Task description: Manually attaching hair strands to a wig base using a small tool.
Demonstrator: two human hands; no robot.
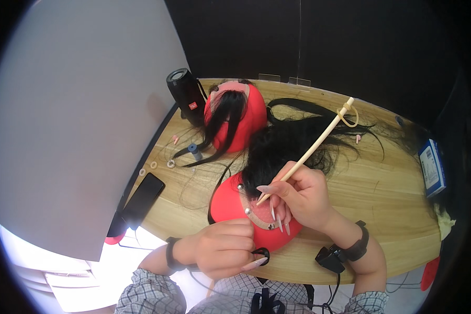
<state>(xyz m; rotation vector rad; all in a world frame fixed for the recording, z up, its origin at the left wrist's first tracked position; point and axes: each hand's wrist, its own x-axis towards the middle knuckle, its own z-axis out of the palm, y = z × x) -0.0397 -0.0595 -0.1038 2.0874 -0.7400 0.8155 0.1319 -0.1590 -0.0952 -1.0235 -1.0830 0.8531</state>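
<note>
Right hand [301, 196] pinching needle [309, 150], shaft slanting up-right, tip down-left at wig [282, 146] edge (red head [230, 201] beneath). Left hand [222, 246] fisted, nearer the body; contents unclear.

A dark phone [143, 199] is lying screen-up near my table's left edge, its rectangular screen showing black. On the black cylindrical speaker [186, 96], a small red label is facing me. A blue box with a white label [432, 167] is sitting at the right edge.
</note>
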